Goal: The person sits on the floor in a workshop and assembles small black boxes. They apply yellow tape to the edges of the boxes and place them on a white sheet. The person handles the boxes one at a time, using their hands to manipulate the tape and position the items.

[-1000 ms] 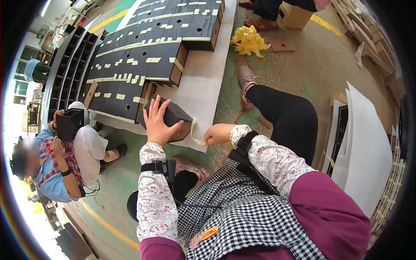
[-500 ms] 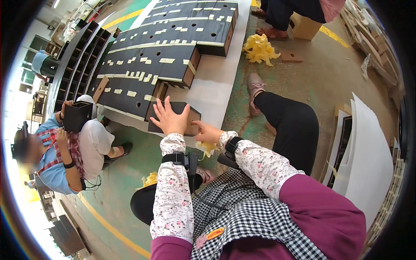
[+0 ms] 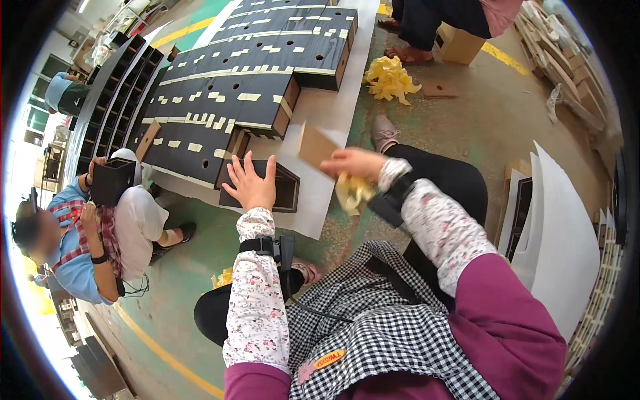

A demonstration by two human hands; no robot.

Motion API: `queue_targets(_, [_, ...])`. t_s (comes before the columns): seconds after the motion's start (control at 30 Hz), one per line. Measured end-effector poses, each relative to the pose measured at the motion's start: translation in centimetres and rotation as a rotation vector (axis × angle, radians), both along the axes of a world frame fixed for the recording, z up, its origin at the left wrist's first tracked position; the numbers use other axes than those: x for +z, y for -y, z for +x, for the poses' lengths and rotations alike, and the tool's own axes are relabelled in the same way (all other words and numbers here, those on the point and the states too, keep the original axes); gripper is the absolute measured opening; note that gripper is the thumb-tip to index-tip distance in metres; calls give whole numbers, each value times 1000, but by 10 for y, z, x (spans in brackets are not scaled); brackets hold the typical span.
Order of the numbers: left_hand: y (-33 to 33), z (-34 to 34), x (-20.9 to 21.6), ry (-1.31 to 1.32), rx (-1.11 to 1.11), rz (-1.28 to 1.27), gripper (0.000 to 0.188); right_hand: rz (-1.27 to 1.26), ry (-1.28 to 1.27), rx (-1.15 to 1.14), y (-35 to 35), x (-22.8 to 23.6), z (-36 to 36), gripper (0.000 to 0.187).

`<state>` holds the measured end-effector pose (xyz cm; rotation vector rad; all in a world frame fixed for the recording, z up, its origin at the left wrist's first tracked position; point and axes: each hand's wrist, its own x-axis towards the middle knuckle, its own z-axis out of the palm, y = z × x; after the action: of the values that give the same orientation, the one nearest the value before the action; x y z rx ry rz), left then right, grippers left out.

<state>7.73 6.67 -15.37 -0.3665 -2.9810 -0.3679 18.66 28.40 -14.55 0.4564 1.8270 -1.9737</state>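
A small black box with an open brown-edged end sits on white sheeting at the near corner of the larger group of boxes. My left hand rests against its top with fingers spread. To the right, my right hand grips a brown wooden panel, lifted away from the box's end and slightly blurred. Crumpled yellow tape hangs beneath the right hand; whether it is stuck to the hand or the wrist I cannot tell.
Rows of black boxes with masking tape strips stretch away ahead. A seated co-worker holds a black box at left. Yellow tape scraps and a brown panel lie on the floor. White sheets stand at right.
My right hand has pulled the panel off the box's end and moved right and up, the yellow tape moving with it. The left hand stays spread on the box.
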Motion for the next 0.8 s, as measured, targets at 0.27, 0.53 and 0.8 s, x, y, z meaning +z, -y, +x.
queue_targets(0.27, [3, 4, -3, -59, 2, -21, 62, 626, -468, -427, -191, 186, 98, 46])
queue_targets(0.53, [-4, -4, -5, -33, -6, -94, 62, 1559, 360, 267, -226, 41, 224, 34])
queue_targets(0.8, [-11, -3, -6, -16, -9, -113, 61, 1256, 419, 645, -161, -167, 209, 24])
